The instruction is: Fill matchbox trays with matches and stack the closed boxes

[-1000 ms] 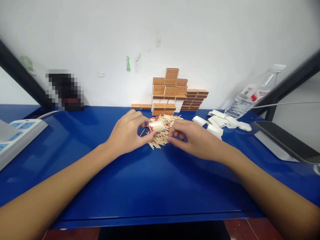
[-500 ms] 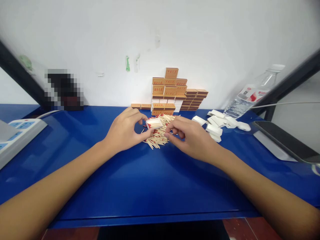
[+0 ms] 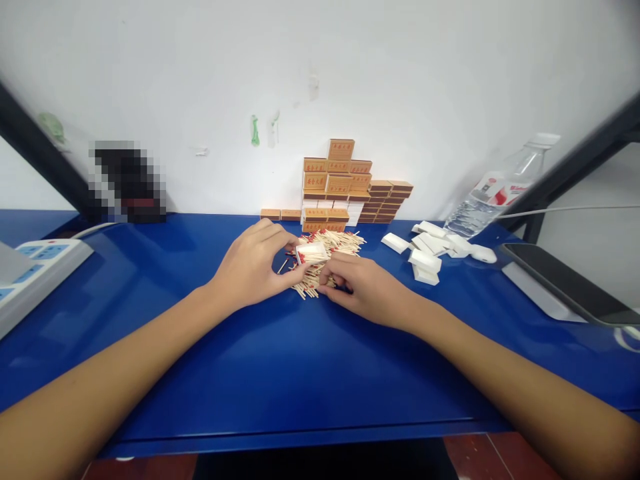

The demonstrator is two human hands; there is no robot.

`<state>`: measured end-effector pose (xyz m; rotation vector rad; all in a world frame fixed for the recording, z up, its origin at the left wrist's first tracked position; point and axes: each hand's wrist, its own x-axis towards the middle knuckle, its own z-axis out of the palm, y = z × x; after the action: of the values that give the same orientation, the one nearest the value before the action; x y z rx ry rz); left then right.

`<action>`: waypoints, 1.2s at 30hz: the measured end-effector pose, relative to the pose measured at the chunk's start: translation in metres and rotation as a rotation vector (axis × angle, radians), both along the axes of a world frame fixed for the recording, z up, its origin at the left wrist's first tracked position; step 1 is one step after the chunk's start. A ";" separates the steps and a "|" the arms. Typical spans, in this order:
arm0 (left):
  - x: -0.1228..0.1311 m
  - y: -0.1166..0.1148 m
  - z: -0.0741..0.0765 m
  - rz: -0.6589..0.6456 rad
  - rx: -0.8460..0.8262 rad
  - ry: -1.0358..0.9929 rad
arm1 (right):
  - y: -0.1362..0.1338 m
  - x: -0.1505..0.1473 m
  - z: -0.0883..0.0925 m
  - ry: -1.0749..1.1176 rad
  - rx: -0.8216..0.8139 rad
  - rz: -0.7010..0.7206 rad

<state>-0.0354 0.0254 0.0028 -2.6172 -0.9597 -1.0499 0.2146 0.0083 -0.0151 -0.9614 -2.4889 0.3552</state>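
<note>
On the blue table I see my right hand with its fingers curled down on the near edge of the pile of matches; I cannot tell whether it actually grips any. Just left of it, my left hand pinches a white matchbox tray between thumb and fingers over the pile. Farther right lie loose white trays. Stacked matchboxes stand against the wall.

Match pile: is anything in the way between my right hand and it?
Nothing visible is. The right hand has its fingertips down on the near edge of the match pile, and the left hand holds the white tray beside them, over the pile.
</note>
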 end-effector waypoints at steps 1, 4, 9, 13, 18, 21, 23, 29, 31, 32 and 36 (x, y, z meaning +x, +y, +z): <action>0.000 0.000 0.000 0.002 0.002 0.000 | 0.000 0.001 0.001 -0.001 -0.001 -0.002; 0.000 0.000 -0.001 0.008 0.003 0.000 | 0.001 0.004 0.007 0.003 0.017 -0.003; -0.001 0.001 -0.003 0.011 0.002 0.005 | 0.001 0.006 0.013 0.002 0.047 0.020; -0.001 0.001 -0.002 0.021 0.007 -0.001 | 0.000 0.003 0.009 -0.044 -0.010 0.035; 0.000 0.000 -0.002 0.007 0.004 0.004 | 0.000 0.003 0.004 -0.089 -0.065 0.009; 0.000 0.000 -0.003 0.005 0.005 0.007 | 0.000 0.005 0.006 -0.113 -0.088 0.011; -0.001 0.001 -0.003 0.008 0.007 0.010 | 0.000 0.008 0.010 -0.122 -0.085 0.019; -0.001 0.002 -0.003 -0.005 0.009 0.022 | 0.003 0.018 0.025 -0.087 -0.041 -0.018; 0.000 0.000 -0.004 -0.020 0.012 0.038 | 0.005 0.021 0.028 -0.058 -0.013 -0.030; 0.001 -0.001 -0.004 -0.035 0.011 0.047 | 0.005 0.021 0.028 -0.046 0.007 -0.035; 0.008 -0.010 -0.005 -0.138 -0.004 0.071 | 0.004 0.019 0.026 -0.034 0.108 -0.066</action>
<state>-0.0273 0.0157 -0.0020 -2.7373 -0.7771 -0.9769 0.2340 0.0122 0.0107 -1.0103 -2.4721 0.1821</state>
